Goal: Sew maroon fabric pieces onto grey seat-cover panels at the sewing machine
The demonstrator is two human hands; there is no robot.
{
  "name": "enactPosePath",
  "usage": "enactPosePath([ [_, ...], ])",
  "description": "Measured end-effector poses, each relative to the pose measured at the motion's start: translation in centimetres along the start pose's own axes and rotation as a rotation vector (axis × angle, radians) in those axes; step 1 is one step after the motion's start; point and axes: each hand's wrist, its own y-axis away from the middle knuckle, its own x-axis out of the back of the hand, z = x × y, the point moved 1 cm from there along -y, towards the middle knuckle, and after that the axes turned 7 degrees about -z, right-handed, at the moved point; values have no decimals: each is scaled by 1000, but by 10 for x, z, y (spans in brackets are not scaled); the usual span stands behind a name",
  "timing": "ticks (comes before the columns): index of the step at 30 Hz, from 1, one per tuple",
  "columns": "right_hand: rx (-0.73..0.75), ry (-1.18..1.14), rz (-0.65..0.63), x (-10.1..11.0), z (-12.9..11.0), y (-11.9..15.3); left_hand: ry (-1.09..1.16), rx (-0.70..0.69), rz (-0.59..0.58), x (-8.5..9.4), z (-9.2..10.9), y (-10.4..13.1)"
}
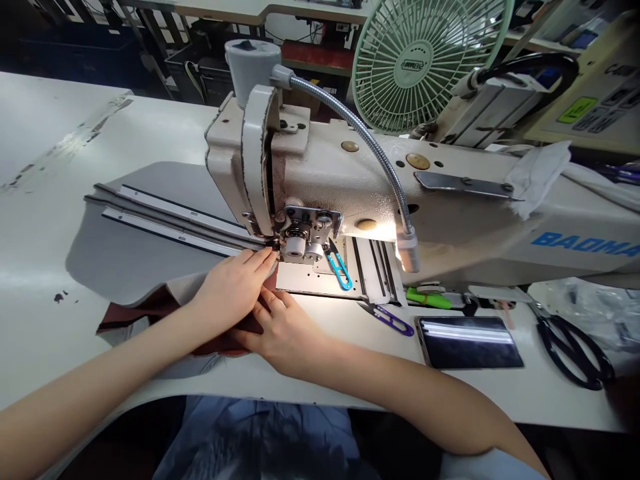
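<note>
A grey and dark red fabric piece (pixel 175 293) lies bunched on the table, its far end reaching the needle area of a sewing machine (pixel 320 160). My left hand (pixel 233 283) is closed on this fabric, fingers together and fingertips right beside the presser foot (pixel 276 244); its thumb is hidden. Just nearer to me, my right hand (pixel 287 333) has its thumb and bent fingers on the dark red part, closed on it. Grey strips with white, dark-edged bands (pixel 165 230) run from the left to under the machine head, over a grey sheet (pixel 110 253).
Blue thread snips (pixel 340 267) and purple thread snips (pixel 390 320) lie right of the needle. Further right are a phone (pixel 470 342), black-handled scissors (pixel 575 350) and a green object (pixel 429 298). A bent lamp (pixel 407 250) lights the machine bed. Behind stands a green fan (pixel 425 60).
</note>
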Motion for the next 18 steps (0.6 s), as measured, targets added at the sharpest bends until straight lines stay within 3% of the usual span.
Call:
enactPosePath([
  [11,-15,-23,25,1,0,2,-96,-143,64,-12,5,11],
  [18,-11,-16,23,-2,0,2,67,96,94,-7,-1,-4],
])
